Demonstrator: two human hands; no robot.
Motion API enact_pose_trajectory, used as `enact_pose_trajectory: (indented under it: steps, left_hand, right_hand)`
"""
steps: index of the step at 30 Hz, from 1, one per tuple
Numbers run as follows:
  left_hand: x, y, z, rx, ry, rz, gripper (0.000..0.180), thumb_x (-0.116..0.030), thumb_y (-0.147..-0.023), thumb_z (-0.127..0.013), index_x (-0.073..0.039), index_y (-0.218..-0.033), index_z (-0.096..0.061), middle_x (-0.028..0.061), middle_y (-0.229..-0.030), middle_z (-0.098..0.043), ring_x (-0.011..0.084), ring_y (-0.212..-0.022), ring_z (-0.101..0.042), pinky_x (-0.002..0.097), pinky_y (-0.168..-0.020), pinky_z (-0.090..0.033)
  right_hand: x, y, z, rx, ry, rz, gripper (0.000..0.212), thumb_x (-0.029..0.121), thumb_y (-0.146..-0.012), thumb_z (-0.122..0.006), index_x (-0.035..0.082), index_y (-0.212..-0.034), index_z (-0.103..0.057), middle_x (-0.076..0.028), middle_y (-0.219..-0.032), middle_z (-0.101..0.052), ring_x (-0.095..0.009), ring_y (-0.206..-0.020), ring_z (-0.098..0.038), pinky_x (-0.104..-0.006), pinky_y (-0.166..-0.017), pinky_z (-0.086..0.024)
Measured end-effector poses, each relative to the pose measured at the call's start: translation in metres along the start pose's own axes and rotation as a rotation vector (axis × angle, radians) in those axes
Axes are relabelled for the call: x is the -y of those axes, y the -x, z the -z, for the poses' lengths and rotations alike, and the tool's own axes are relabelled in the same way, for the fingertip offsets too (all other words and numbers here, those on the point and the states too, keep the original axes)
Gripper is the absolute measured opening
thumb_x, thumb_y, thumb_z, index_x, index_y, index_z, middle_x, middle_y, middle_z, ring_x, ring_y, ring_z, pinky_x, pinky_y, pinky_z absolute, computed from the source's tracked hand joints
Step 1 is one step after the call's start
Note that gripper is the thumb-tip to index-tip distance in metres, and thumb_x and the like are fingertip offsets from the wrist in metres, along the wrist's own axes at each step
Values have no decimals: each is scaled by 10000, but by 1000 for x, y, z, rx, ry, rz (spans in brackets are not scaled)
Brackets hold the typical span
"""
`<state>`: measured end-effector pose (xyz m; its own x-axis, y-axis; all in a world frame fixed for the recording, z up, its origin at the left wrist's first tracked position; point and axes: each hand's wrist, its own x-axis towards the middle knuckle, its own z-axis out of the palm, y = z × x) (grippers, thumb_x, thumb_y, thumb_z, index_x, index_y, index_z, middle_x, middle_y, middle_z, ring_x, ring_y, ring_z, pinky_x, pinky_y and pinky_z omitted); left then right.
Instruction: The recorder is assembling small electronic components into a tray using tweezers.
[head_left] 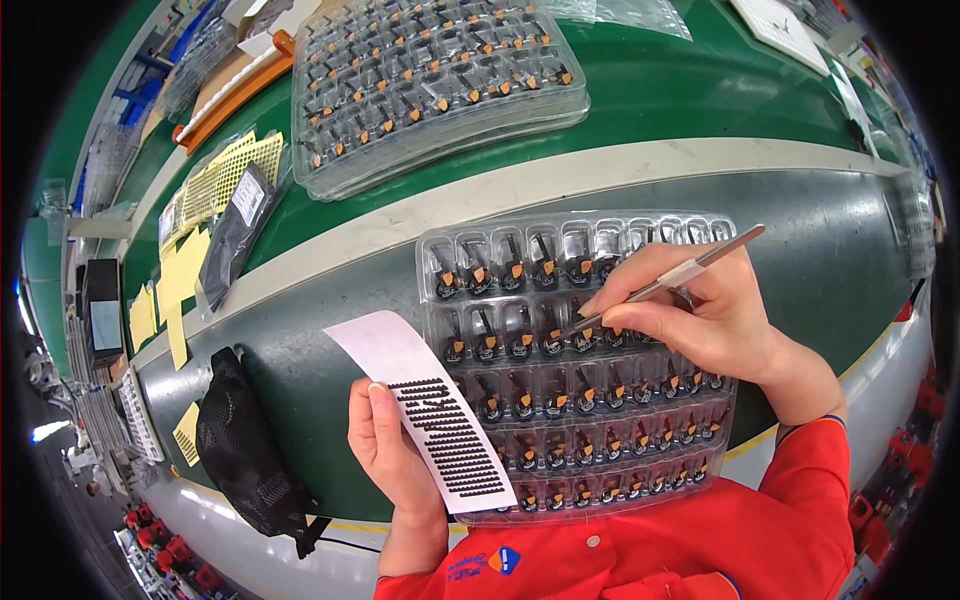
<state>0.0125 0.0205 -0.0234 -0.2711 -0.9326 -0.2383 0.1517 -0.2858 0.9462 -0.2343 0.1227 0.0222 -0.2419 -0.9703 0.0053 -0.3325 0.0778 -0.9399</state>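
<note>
My left hand (390,445) pinches the edge of a white sheet (370,345) that carries rows of small black pieces, with a gap among the upper rows. The sheet covers the left edge of a clear plastic blister tray (428,250). Each visible pocket of this tray holds a small dark part with an orange patch, such as the dark part (545,268) in the back row. Over the tray's middle, my right hand (690,310) grips metal tweezers (725,248) wrapped with a pale band. Their tips point down at a part in the second row; whether they touch it I cannot tell.
Behind a pale bench ledge (640,165) stands a stack of similar filled trays (450,140). To the left lie a black mesh bag (240,440), a dark plastic packet (235,230) and yellow perforated sheets (215,185). A white panel (780,32) rests at the far right.
</note>
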Motion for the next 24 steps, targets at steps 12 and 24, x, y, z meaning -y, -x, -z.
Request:
enact_pose_trajectory:
  steps: [12,24]
  left_hand:
    - [-1,0,-6,48,-5,-47,210,-174,-966,-388,-18,-883,-502,96,-795,-625,123,-665,-615,242,-595,-510]
    - [-14,2,-17,-18,9,-115,220,-172,-965,-398,-11,-859,-506,80,-808,-617,94,-661,-576,212,-600,-468]
  right_hand:
    - [9,-4,18,-117,-483,-70,113,98,-862,-573,6,-927,-582,-87,-846,-644,-76,-623,-568,-178,-523,-420]
    - [-11,18,25,-249,-672,-44,168,180,-883,-552,19,-930,-554,-104,-900,-585,-121,-739,-593,-226,-637,-475]
